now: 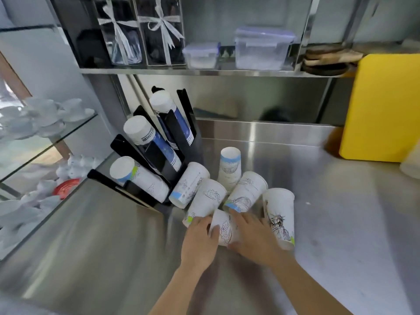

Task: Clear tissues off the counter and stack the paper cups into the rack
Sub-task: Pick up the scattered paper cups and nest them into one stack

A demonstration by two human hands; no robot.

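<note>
Several white paper cups with line drawings lie and stand on the steel counter (329, 212). One cup (223, 228) lies between my hands: my left hand (201, 239) closes on its left side and my right hand (254, 237) grips its right side. Other cups lie beside it, such as a tipped cup (208, 200) and another (246, 192); one stands upside down (229, 168), one at the right shows a statue drawing (280, 214). The black cup rack (163, 155) at the left holds three slanted cup stacks (141, 178). No tissues show.
A yellow board (384, 105) leans at the right back. A steel shelf (204, 71) above carries clear plastic boxes and ribboned boxes. Glass shelves (45, 142) with white crockery stand to the left. A white container edge (411, 164) sits at the far right.
</note>
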